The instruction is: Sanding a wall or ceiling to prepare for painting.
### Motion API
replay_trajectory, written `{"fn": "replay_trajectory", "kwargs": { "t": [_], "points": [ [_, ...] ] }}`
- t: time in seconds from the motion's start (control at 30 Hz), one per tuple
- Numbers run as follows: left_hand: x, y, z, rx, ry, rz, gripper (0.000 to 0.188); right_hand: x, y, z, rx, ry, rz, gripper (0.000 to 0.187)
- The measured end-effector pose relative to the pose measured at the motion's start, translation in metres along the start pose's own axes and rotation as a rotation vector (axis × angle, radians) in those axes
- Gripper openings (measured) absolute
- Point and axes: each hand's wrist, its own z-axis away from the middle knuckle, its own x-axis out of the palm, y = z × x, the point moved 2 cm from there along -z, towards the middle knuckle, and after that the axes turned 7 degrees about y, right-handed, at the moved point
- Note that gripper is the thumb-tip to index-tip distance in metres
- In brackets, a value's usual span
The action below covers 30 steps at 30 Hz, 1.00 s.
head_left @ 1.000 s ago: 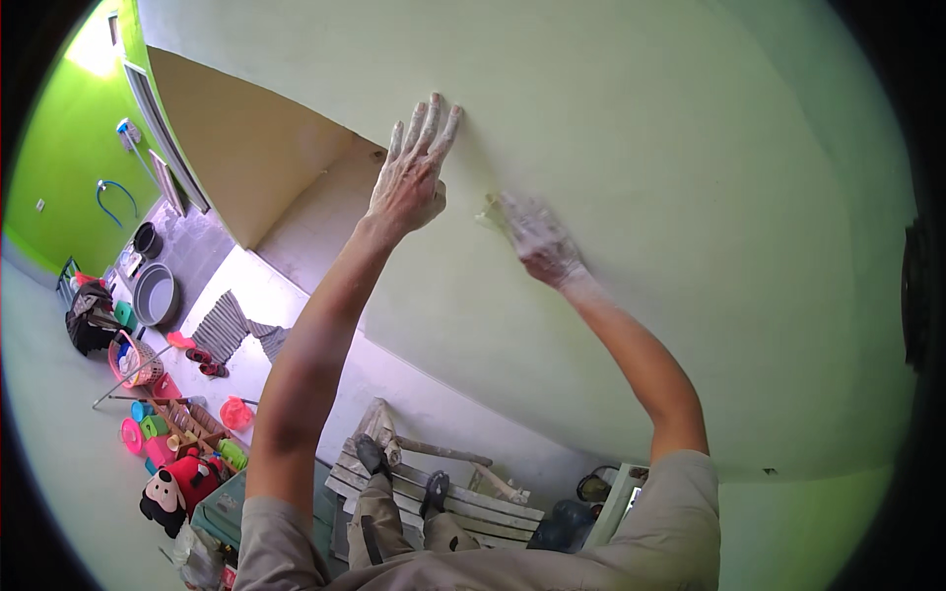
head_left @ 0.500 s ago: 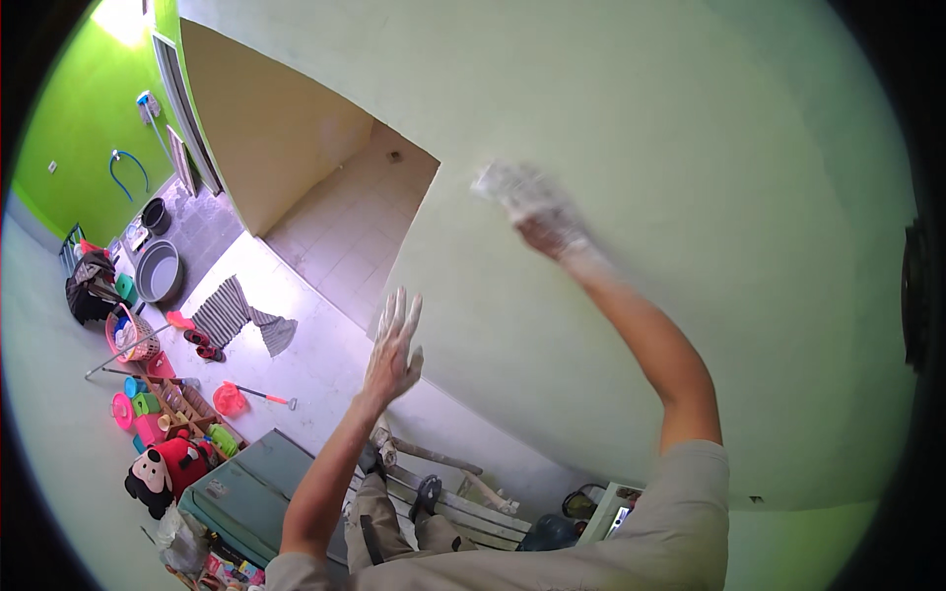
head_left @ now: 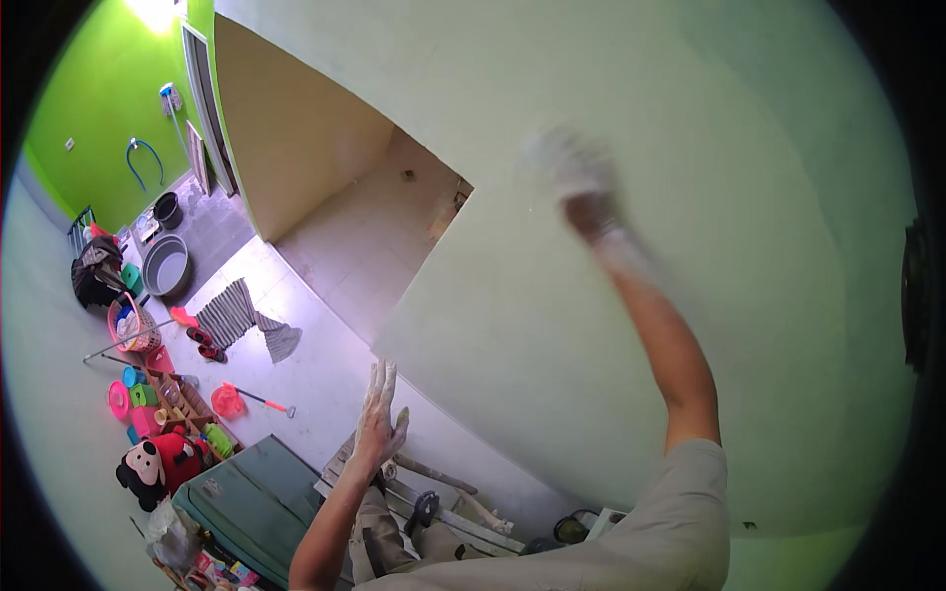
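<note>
My right hand [head_left: 589, 202] is raised against the pale green wall [head_left: 749, 295] and is blurred by motion. A whitish sheet [head_left: 554, 156] seems to be pressed under its fingers on the wall surface. My left hand [head_left: 379, 424] hangs lower at the middle bottom. It is dusty, with its fingers spread, it holds nothing and it is off the wall. Under that hand lie wooden planks [head_left: 434, 497] and my own legs, seen from high up.
Far below is a tiled floor with a striped mat [head_left: 235, 311], a grey basin [head_left: 166, 264], a pink basket [head_left: 130, 330], bright toys [head_left: 158, 463] and a dark green box lid [head_left: 251, 502]. A bright green wall [head_left: 99, 118] stands at the upper left.
My left hand has left the wall and dropped down to the lower middle. My right hand has swept up and to the right along the wall.
</note>
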Motion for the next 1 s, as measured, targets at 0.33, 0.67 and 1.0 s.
{"fn": "replay_trajectory", "kwargs": {
  "t": [0.33,0.67,1.0],
  "points": [
    [-0.005,-0.012,0.010,-0.073,0.100,0.054,0.085,0.010,-0.073,0.039,-0.225,-0.355,0.103,0.060],
    [-0.024,-0.022,0.006,-0.104,0.094,0.090,0.080,-0.036,-0.039,-0.036,0.093,0.005,0.259,0.062],
    [-0.037,-0.040,0.035,-0.124,0.044,0.024,0.078,-0.002,-0.061,0.011,0.084,0.014,0.160,0.060]
  ]
}}
